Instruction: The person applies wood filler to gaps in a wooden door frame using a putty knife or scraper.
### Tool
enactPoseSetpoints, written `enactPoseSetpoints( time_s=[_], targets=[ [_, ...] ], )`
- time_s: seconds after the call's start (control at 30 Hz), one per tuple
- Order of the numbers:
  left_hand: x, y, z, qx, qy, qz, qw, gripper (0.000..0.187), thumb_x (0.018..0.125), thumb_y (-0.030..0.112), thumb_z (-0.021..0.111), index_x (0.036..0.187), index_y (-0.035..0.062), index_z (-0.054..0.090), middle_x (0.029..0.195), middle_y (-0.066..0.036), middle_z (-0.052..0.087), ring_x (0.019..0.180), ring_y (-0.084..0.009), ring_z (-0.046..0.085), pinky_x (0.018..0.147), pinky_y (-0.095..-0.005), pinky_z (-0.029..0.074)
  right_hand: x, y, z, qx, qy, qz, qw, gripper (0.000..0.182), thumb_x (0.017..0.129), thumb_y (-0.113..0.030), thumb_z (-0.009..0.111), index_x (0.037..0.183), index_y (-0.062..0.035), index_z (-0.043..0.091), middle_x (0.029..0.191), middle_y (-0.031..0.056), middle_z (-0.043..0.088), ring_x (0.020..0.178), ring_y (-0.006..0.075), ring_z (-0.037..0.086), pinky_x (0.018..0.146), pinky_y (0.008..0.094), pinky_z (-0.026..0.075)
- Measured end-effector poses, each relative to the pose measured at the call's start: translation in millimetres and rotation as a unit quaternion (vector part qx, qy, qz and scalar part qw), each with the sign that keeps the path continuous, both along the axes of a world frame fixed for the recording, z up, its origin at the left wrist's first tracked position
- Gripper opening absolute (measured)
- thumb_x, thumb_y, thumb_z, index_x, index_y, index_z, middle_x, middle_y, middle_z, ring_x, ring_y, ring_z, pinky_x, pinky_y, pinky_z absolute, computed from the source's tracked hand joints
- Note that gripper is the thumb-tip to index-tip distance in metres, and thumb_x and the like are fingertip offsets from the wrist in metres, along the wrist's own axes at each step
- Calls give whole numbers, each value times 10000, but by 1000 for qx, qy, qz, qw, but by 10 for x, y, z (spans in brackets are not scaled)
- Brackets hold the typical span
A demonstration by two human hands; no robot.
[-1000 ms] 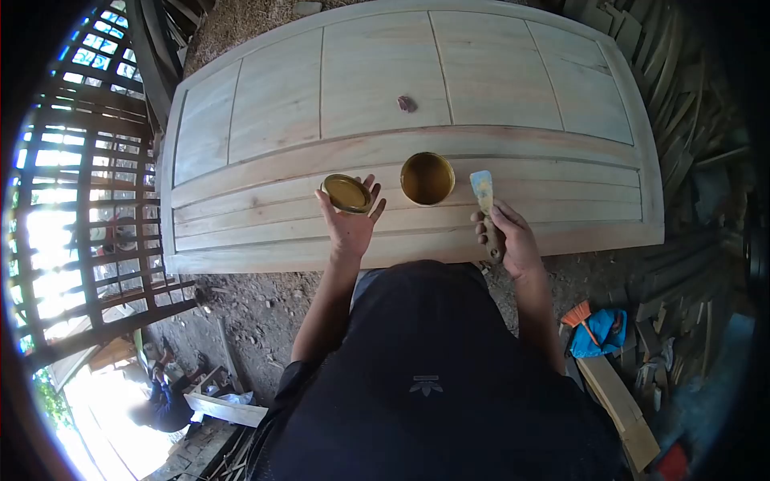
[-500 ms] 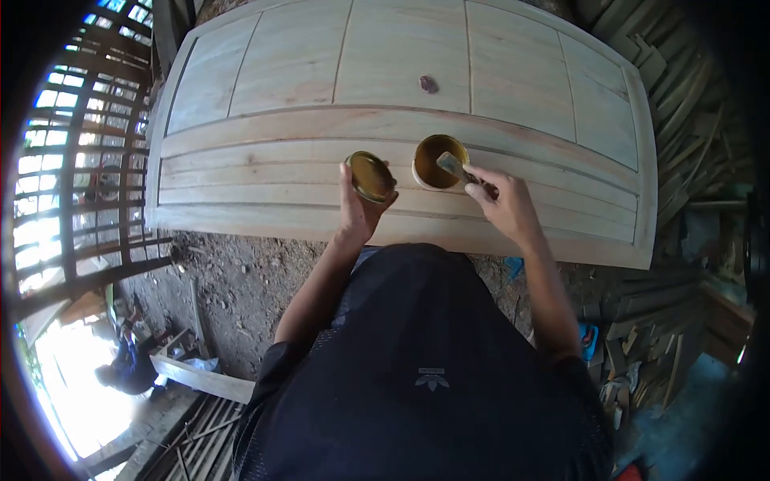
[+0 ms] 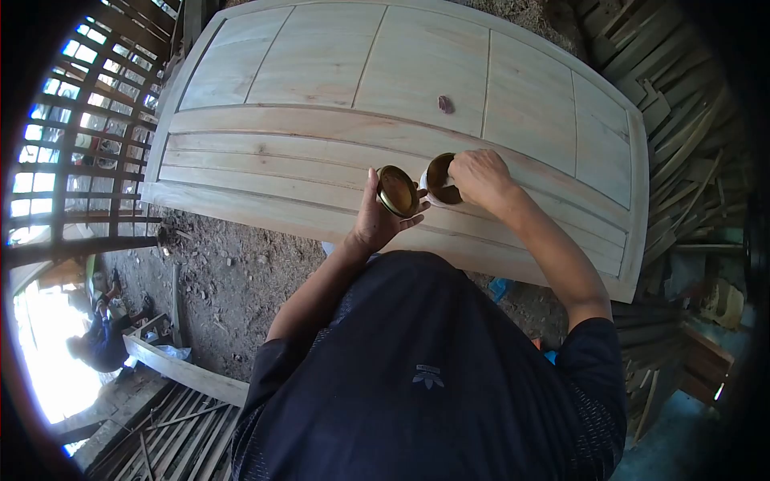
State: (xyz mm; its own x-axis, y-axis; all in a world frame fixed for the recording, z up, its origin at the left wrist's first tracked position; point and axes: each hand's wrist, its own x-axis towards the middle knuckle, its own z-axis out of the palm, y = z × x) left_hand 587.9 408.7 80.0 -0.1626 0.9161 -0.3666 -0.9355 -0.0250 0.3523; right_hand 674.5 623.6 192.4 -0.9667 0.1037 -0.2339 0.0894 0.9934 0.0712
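Observation:
My left hand [image 3: 377,218] is wrapped around a small round tin [image 3: 397,191], its brownish-gold face tilted up towards me. Just right of it, a larger open can [image 3: 431,192] with a pale outside and an amber inside stands on the wooden panel door [image 3: 313,192]. My right hand [image 3: 481,178] is over the can's right rim, fingers closed and pointing down. It grips what looks like a putty knife [image 3: 449,183], mostly hidden by the hand, with its pale end inside the can. The tin and the can are very near each other.
A small dark reddish lump [image 3: 445,104] lies on the door's upper panel. Stacked wood offcuts [image 3: 682,152] crowd the right side. A slatted wooden wall [image 3: 88,136] stands left. Another person [image 3: 100,341] is low at the far left, near a pale plank [image 3: 180,369].
My right hand has turned over and moved above the can, lowering the putty knife into it. My left hand has brought the tin closer to the can. The view has shifted and rotated slightly.

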Motion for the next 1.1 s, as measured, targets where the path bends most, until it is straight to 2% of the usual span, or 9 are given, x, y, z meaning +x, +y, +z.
enactPoseSetpoints(
  time_s=[0.1,0.4,0.5,0.6,0.8,0.87,0.9,0.97,1.1],
  targets=[
    [-7,18,31,-38,-15,23,999,1096,868,939,265,1470,52,490,1506,-183,512,1346,-347,524,1103,-512,380,-58,9,93,8,-49,-26,998,70,786,-47,694,777,-36,762,817,176,745,838,335,757,735,440,594],
    [20,17,-4,-31,-6,16,999,1068,885,924,254,1459,59,505,1508,-175,514,1362,-338,510,1140,-524,335,-6,155,45,23,-44,-24,998,74,750,-43,700,780,-21,764,847,203,748,861,344,752,759,444,597],
    [14,19,-34,-38,-5,17,999,1063,883,925,259,1451,63,512,1507,-173,515,1368,-337,505,1152,-531,316,15,211,115,-19,-95,-32,995,113,766,-63,681,816,-16,770,872,210,747,855,363,741,771,456,590],
    [21,7,-49,-35,-8,24,999,1064,879,928,267,1453,64,507,1505,-173,516,1371,-341,500,1161,-534,301,24,271,344,-97,-133,-104,981,148,795,-93,662,865,-32,777,895,206,745,839,380,724,773,472,577],
    [-6,-9,-7,-42,6,45,998,1058,877,928,288,1438,61,516,1489,-178,530,1373,-351,499,1151,-527,312,128,206,347,-129,-55,-144,980,144,826,-104,654,875,-45,776,884,186,742,824,369,719,763,485,569],
    [-7,-9,3,-38,13,47,998,1026,888,905,351,1465,65,466,1472,-163,535,1342,-329,528,1113,-515,343,149,160,200,-104,-15,-73,992,117,821,-89,668,841,-44,774,846,182,738,819,366,726,750,470,577],
    [-1,-8,2,-38,13,45,998,1026,888,905,351,1465,65,466,1472,-163,535,1342,-329,528,1113,-515,343,179,173,96,-104,-15,-74,992,117,821,-89,668,841,-44,774,846,182,738,819,366,726,750,470,577],
    [6,-4,-2,-39,19,42,998,1029,880,909,365,1465,68,463,1478,-168,527,1345,-326,525,1106,-517,345,224,219,-77,-27,14,-15,999,84,795,-70,690,805,-37,767,812,186,732,821,369,732,730,459,583],
    [25,-20,-5,-50,20,40,998,1041,873,926,315,1428,69,518,1499,-173,521,1378,-336,497,1128,-497,339,161,91,116,-13,6,-38,999,67,770,-60,702,773,-24,759,813,205,730,827,373,737,721,457,588]
  ],
)
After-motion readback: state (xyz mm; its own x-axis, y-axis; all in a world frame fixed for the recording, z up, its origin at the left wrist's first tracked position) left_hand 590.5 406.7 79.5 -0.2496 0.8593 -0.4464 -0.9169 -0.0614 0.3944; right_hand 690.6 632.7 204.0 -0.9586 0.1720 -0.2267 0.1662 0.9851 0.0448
